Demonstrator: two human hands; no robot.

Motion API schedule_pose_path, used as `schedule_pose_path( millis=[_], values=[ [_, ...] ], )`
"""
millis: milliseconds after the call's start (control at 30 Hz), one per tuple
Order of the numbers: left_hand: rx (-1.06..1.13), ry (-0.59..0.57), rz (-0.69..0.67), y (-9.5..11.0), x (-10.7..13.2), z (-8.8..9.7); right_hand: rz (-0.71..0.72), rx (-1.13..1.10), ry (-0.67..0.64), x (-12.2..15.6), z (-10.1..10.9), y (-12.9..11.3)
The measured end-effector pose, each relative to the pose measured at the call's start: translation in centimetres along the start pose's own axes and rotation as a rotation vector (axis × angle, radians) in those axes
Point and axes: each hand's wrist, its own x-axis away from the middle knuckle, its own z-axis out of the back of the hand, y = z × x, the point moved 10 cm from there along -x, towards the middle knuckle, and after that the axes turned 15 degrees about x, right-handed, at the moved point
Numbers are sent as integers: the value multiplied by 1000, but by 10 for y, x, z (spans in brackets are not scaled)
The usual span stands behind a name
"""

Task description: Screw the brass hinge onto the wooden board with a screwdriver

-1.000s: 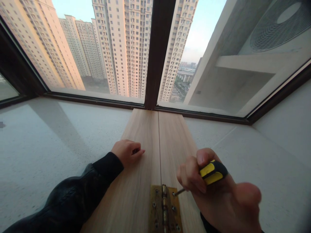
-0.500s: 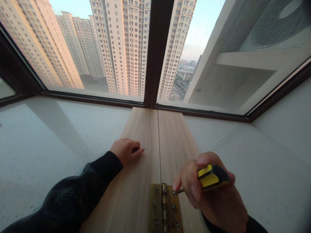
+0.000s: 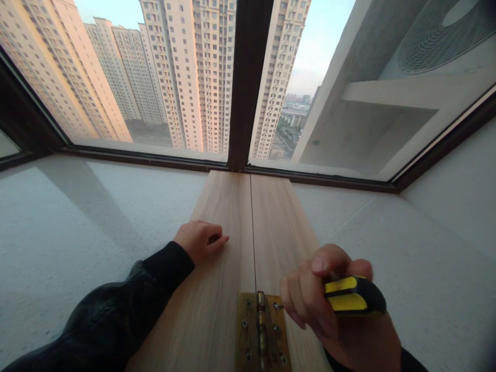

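Observation:
Two light wooden boards lie side by side on a pale stone sill, running toward the window. A brass hinge spans their seam near me, with several screws in it. My right hand grips a yellow and black screwdriver, its tip on the upper right screw of the hinge. My left hand rests curled on the left board, pressing it down, a black sleeve behind it.
The speckled sill spreads wide on both sides of the boards. A dark window frame stands right behind the boards' far ends, with tall apartment blocks outside. An outdoor air-conditioner unit sits behind the right pane.
My right hand has turned on the screwdriver, and the handle has swung down and to the right. The left hand has stayed put on the board.

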Motion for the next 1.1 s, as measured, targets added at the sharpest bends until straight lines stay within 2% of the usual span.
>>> schedule_pose_path(
  millis=[100, 233, 300, 367, 500, 567, 700, 767, 833, 967, 1100],
  values=[
    [-5, -8, 4, 0, 1, 0, -15, 37, -21, 1, -2, 1],
    [-5, -16, 7, 0, 1, 0, 127, 203, 29, 0, 10, -8],
    [-7, -11, 11, 0, 1, 0, 174, 249, -25, -1, 7, -11],
    [-8, -5, 9, 0, 1, 1, 142, 179, -51, -3, 4, -9],
    [-1, -2, -6, 0, 1, 0, 17, -5, -3, -3, 3, 0],
    [-2, -3, -6, 0, 1, 0, 31, 17, -19, -1, 1, -1],
    [1, -7, -3, 0, 1, -1, 123, 186, 22, 1, 10, -6],
    [3, -6, -2, 0, 1, 0, 137, 230, -14, 1, 6, -7],
    [6, -4, -1, 0, 1, 0, 114, 183, -32, 0, 2, -7],
    [3, 1, 4, -1, 1, 0, 25, 12, 19, -1, 0, -2],
    [7, -4, 9, -2, 0, -1, 15, 40, 12, 0, 2, 0]
  ],
)
